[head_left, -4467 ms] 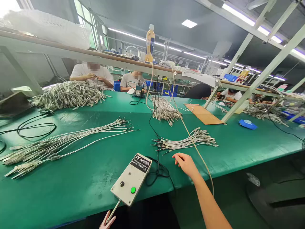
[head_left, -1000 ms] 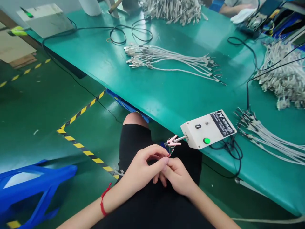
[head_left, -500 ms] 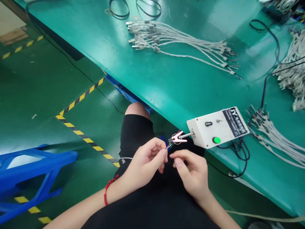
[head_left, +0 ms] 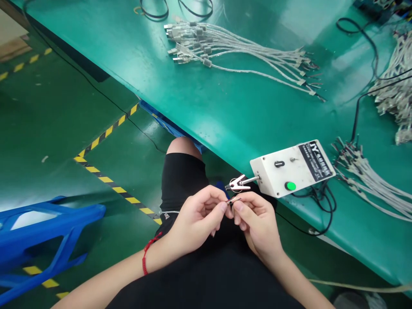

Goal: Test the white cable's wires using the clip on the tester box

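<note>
My left hand (head_left: 196,219) and my right hand (head_left: 257,223) meet above my lap, fingertips pinching the thin coloured wire ends (head_left: 232,200) of a cable between them. Just above them a small pink clip (head_left: 237,183) sticks out on a metal shaft from a white control box (head_left: 291,167) with a green button, which sits at the edge of the green table (head_left: 206,107). A red string is tied round my left wrist.
A spread bundle of grey cables (head_left: 238,56) lies further back on the table, more bundles (head_left: 370,180) to the right. Black cords (head_left: 317,201) loop beside the box. A blue plastic stool (head_left: 41,240) stands on the floor at left, near yellow-black floor tape (head_left: 109,180).
My head dropped from the table to my lap. In the last half second my right hand closed back in on the wire ends held by my left hand.
</note>
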`<state>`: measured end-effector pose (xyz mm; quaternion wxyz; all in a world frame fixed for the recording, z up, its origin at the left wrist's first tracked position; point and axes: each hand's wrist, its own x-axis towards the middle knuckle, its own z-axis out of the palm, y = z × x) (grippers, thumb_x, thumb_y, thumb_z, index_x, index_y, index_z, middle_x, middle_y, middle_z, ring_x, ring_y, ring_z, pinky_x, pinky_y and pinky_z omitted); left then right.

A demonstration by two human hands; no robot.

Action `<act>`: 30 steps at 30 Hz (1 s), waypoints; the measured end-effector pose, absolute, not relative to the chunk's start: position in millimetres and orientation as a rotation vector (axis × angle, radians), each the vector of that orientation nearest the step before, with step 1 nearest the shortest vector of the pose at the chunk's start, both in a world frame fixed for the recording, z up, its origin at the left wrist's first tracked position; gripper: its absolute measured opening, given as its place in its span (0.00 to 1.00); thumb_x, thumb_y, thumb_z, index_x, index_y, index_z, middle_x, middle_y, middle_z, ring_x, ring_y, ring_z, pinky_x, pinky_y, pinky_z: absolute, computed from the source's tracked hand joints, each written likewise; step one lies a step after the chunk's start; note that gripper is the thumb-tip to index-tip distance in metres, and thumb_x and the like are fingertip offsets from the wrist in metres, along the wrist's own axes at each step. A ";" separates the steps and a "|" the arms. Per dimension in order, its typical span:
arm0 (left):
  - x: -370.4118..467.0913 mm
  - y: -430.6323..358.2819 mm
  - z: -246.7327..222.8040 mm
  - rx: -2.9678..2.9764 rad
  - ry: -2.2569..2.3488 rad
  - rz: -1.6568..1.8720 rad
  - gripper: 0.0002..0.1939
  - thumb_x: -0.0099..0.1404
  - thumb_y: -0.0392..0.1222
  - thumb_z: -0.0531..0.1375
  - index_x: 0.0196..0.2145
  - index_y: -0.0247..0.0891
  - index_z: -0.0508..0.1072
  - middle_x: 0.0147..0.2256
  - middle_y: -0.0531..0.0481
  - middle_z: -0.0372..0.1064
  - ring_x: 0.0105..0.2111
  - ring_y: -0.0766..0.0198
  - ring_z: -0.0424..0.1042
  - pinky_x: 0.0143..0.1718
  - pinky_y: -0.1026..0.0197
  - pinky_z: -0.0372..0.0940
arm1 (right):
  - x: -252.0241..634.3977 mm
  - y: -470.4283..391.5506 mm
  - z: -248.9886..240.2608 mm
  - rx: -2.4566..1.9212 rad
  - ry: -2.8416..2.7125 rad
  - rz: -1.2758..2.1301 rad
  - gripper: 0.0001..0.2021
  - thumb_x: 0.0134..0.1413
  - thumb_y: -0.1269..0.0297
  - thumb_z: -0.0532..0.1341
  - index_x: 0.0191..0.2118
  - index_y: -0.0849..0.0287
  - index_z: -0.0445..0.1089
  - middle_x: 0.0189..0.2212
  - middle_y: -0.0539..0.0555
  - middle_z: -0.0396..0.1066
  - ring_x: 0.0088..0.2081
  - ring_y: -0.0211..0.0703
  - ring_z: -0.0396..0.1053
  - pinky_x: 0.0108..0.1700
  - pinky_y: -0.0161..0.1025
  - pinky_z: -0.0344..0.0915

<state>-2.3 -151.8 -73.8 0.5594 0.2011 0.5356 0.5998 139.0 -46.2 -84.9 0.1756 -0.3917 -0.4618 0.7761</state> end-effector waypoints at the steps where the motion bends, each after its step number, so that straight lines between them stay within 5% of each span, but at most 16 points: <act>1: -2.4 -151.7 -73.7 0.480 1.254 1.411 0.07 0.76 0.44 0.59 0.42 0.37 0.70 0.31 0.52 0.74 0.21 0.73 0.68 0.19 0.72 0.65 | 139.3 -46.0 -84.4 -1.110 -1.305 2.193 0.05 0.60 0.62 0.71 0.39 0.55 0.80 0.21 0.47 0.71 0.21 0.31 0.65 0.20 0.28 0.57; 10: -7.0 -153.7 -68.7 0.641 1.222 1.373 0.07 0.74 0.43 0.61 0.41 0.36 0.74 0.33 0.48 0.76 0.21 0.71 0.69 0.21 0.68 0.66 | 139.4 -43.5 -77.5 -1.146 -1.315 2.237 0.07 0.60 0.59 0.70 0.38 0.57 0.78 0.20 0.47 0.71 0.19 0.31 0.62 0.20 0.29 0.55; 17: -15.9 -160.2 -63.6 1.255 1.486 1.218 0.05 0.73 0.34 0.59 0.41 0.38 0.76 0.32 0.49 0.77 0.29 0.66 0.72 0.32 0.64 0.64 | 140.1 -37.9 -77.5 -1.112 -1.502 2.289 0.10 0.58 0.56 0.71 0.35 0.57 0.78 0.19 0.46 0.69 0.18 0.29 0.59 0.20 0.29 0.55; 23: -12.0 -159.6 -70.0 0.888 1.495 1.281 0.08 0.75 0.41 0.58 0.39 0.36 0.76 0.26 0.51 0.73 0.23 0.69 0.68 0.24 0.68 0.61 | 139.8 -45.3 -66.6 -1.207 -1.770 1.836 0.10 0.62 0.56 0.68 0.35 0.56 0.79 0.20 0.48 0.69 0.21 0.33 0.62 0.22 0.32 0.59; 30: -11.0 -156.7 -75.3 0.614 1.408 1.360 0.07 0.73 0.41 0.61 0.39 0.36 0.76 0.27 0.51 0.76 0.25 0.69 0.72 0.26 0.69 0.64 | 129.5 -49.8 -65.3 -1.097 -1.743 1.891 0.05 0.60 0.59 0.70 0.39 0.53 0.80 0.22 0.49 0.74 0.22 0.35 0.68 0.24 0.33 0.66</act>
